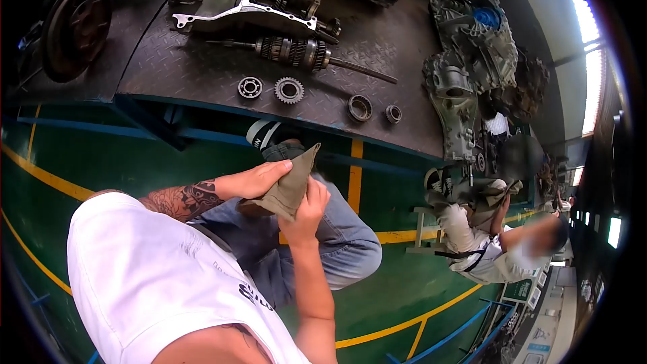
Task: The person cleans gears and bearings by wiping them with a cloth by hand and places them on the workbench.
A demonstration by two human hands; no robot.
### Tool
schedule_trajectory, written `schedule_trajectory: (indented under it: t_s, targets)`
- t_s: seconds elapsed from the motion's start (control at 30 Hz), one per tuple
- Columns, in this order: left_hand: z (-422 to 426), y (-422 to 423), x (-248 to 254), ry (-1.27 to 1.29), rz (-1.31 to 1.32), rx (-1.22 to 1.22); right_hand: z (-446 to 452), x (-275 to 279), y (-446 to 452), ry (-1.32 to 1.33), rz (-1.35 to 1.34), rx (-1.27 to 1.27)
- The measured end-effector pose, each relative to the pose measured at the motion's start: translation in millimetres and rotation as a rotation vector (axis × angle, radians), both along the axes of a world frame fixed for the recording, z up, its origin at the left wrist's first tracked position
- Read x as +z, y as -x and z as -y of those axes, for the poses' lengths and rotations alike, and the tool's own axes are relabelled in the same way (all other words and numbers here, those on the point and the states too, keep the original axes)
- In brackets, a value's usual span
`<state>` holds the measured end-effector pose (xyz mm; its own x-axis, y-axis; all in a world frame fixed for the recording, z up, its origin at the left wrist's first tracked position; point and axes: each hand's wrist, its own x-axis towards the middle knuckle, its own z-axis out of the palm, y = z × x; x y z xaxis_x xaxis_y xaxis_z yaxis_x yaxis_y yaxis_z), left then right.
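Observation:
An olive-green cloth (291, 185), folded to a point at its upper corner, is stretched between my two hands above my lap. My left hand (259, 178) comes in from the left on a tattooed forearm, its thumb pressed on the upper side of the cloth. Coming up from below, my right hand (306, 212) pinches the cloth's right edge with closed fingers. Whether anything lies inside the cloth is hidden. Beyond my hands, a bearing (250, 87), a gear (289, 90), a ring-shaped part (360, 108) and a smaller ring (393, 114) lie along the bench edge.
The metal bench (404, 61) carries a gear shaft (290, 52), an opened gearbox housing (283, 0) and more housings (472, 47) at the right. A rusty drum-like part (77, 30) stands at far left. Another person (485, 249) sits at the right, holding a cloth.

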<state>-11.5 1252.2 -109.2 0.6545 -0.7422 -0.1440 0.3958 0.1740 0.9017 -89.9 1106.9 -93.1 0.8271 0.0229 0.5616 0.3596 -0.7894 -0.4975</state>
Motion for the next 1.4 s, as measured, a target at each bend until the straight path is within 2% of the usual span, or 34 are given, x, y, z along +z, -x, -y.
schedule_trajectory:
  t_s: [0.1, 0.2, 0.33, 0.43, 0.53, 0.63, 0.73, 0.87, 0.97, 1.07, 1.2, 1.27, 1.33, 1.37, 1.4]
  targets:
    - [-2.1, -7.4, -9.4, -0.068, 0.423, 0.009, 2.1, 2.2, 0.7, -0.010, -0.003, -0.004]
    - [-7.3, -0.8, 8.2, -0.237, 0.704, 0.069, 1.4, -8.8, 1.3, -0.108, -0.027, -0.033]
    - [-11.4, 2.1, 4.1, -0.215, 0.693, 0.077, -2.8, -19.8, 4.6, -0.332, -0.120, -0.022]
    - [-16.0, 1.2, -1.5, -0.216, 0.533, 0.000, -8.6, -16.9, 2.4, -0.630, -0.297, -0.017]
    - [-19.1, -2.1, -0.2, -0.160, 0.479, -0.021, -10.9, -10.0, 1.8, -0.262, -0.148, 0.008]
    - [-14.3, -3.2, -9.5, -0.058, 0.232, 0.017, -11.4, -3.4, -1.5, -0.035, -0.003, 0.020]
    - [-14.3, -5.7, -9.3, -0.049, 0.147, -0.005, -5.5, -5.3, -6.8, 0.016, 0.041, 0.047]
    - [-15.3, -1.5, 1.0, -0.102, 0.361, 0.064, -9.9, -8.0, -5.8, -0.235, -0.060, 0.008]
    - [-15.8, 2.6, -7.2, -0.228, 0.713, 0.202, -18.0, -27.5, -3.2, -0.501, -0.125, -0.051]
    - [-13.2, 5.5, 3.4, -0.177, 0.594, 0.174, -17.2, -28.7, -1.9, -0.689, -0.181, -0.004]
    - [-12.2, 2.1, -3.3, -0.137, 0.408, 0.119, -10.5, -7.9, -6.1, -0.354, -0.096, 0.021]
    - [-9.5, 0.2, -6.0, -0.025, 0.158, 0.047, -8.3, -4.0, -7.8, -0.189, -0.038, 0.051]
    - [-10.3, -4.4, -1.3, 0.027, -0.014, -0.023, -3.1, -6.2, -13.8, -0.110, 0.008, 0.072]
    - [-10.2, -5.0, -0.5, -0.041, -0.143, -0.031, -1.6, -8.4, -13.1, -0.090, 0.009, 0.067]
    - [-9.8, -2.5, -6.1, -0.030, -0.094, -0.019, -1.1, -9.8, -12.9, -0.072, 0.013, 0.063]
